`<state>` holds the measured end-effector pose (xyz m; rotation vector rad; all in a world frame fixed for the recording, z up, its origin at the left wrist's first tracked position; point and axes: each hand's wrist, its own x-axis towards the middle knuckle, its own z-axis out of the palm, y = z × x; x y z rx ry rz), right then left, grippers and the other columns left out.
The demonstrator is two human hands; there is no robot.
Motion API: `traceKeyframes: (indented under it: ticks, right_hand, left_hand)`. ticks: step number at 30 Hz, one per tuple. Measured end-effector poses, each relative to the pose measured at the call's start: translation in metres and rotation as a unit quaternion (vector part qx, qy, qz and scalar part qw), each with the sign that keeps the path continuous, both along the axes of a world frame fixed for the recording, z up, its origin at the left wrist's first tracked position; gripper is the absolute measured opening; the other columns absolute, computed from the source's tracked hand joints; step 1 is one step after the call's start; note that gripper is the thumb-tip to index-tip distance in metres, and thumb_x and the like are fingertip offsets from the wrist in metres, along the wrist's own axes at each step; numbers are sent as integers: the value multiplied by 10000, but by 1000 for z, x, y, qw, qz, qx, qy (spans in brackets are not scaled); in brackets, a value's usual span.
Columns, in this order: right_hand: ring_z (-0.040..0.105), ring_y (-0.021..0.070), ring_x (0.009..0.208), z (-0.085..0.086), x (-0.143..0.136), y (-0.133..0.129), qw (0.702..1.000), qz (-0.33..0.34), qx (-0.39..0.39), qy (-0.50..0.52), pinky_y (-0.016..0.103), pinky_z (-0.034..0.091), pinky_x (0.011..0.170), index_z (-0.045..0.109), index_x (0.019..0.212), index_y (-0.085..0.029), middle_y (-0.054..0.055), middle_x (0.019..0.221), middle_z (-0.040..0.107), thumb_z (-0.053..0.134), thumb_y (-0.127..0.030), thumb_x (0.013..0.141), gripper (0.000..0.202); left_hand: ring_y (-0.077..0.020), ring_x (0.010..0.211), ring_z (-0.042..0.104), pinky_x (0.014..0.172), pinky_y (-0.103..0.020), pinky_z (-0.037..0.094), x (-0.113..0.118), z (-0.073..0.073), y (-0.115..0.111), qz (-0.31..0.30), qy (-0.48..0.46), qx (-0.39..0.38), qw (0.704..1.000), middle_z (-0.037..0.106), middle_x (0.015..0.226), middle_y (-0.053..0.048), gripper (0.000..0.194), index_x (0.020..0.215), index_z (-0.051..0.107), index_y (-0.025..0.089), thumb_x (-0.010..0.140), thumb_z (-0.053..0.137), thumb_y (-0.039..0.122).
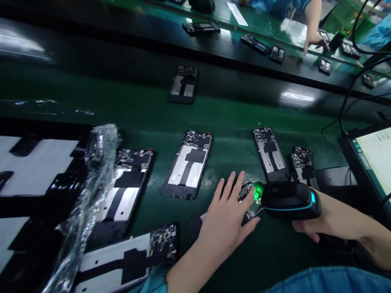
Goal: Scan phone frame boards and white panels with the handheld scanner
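Note:
My left hand (225, 215) lies with its fingers spread over an opened phone (253, 209), covering most of it. The circuit board end of that phone shows past my index finger and thumb, lit by a green spot. Right beside it, my right hand (307, 230) grips a black handheld barcode scanner (290, 200) with a blue light strip. The scanner's nose faces the phone; its handle and most of my right fingers are hidden. Beyond my hands lie an opened phone (270, 152), another opened phone (304, 167) near the scanner, and a larger-looking opened phone (189, 165) to the left.
More opened phones (130, 260) lie on the green table mat (222, 110). Crumpled clear plastic (97, 179) borders a black tray (18, 207) at left. A screen (374, 150) and cables stand at right. Across a dark ledge (122, 61), another person's hand (314, 40) is above more phones.

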<state>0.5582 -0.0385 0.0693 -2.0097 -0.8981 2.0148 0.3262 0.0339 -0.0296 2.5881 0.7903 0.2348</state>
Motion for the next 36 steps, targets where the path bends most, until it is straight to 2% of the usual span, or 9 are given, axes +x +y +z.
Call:
traceKeyframes:
  ticks: [1, 5, 10, 16, 23, 28, 31, 36]
  right_hand:
    - [563, 166, 519, 1, -1, 1, 1000, 5, 0, -9, 294, 423, 544, 593, 624, -208, -21, 508, 601, 600, -236, 611, 31]
    - [570, 193, 568, 7, -4, 4, 999, 21, 9, -26, 333, 426, 587, 527, 458, -216, 24, 535, 607, 588, -257, 605, 164]
    - [579, 217, 584, 10, -6, 5, 1000, 8, 7, -26, 342, 417, 577, 574, 561, -226, 15, 504, 588, 594, -288, 601, 76]
    - [567, 206, 582, 6, -4, -1, 999, 16, 17, -33, 342, 427, 593, 524, 441, -221, 29, 505, 590, 601, -314, 632, 226]
    - [520, 180, 530, 9, -7, 0, 1000, 0, 28, -9, 337, 404, 633, 548, 529, -213, -4, 429, 550, 576, -310, 630, 143]
    - [497, 146, 483, -2, 0, -4, 997, -7, 54, 52, 319, 405, 644, 519, 463, -190, -8, 414, 536, 599, -302, 698, 272]
    - [469, 116, 433, -8, 3, -6, 995, -34, 56, 76, 295, 382, 593, 516, 488, -186, -36, 411, 523, 612, -254, 694, 237]
    - [507, 146, 465, -7, -2, -11, 995, -57, 53, 58, 308, 405, 597, 569, 541, -202, -37, 402, 536, 614, -229, 659, 129]
  left_hand:
    - [-405, 1465, 250, 1126, -640, 333, 0, -1, 0, 1, -2, -1, 1000, 290, 1595, -159, 558, 1342, 547, 262, 863, 592, 545]
    - [-418, 1469, 229, 1115, -634, 347, 0, -2, -1, 12, -19, -1, 1000, 220, 1617, -169, 563, 1322, 559, 252, 843, 625, 540]
    - [-409, 1468, 238, 1120, -618, 348, 0, -2, -2, 15, -19, 0, 1000, 230, 1612, -177, 580, 1322, 553, 251, 826, 650, 536]
    - [-401, 1473, 225, 1132, -614, 327, 0, -2, -3, 14, -14, 0, 1000, 190, 1621, -191, 573, 1325, 545, 260, 830, 646, 531]
    - [-399, 1473, 230, 1135, -617, 324, 0, 0, -2, 15, -17, 5, 1000, 223, 1614, -177, 580, 1326, 553, 252, 826, 656, 527]
    - [-400, 1460, 266, 1111, -616, 365, 0, -1, -2, 14, -20, 14, 1000, 252, 1606, -174, 593, 1319, 564, 265, 809, 664, 549]
    - [-407, 1451, 285, 1091, -618, 389, 0, -3, -3, 15, -21, 24, 999, 260, 1600, -188, 588, 1311, 575, 271, 809, 652, 567]
    - [-422, 1434, 315, 1070, -627, 409, 2, -5, -3, 21, -28, 38, 999, 280, 1591, -192, 584, 1300, 589, 279, 801, 649, 577]
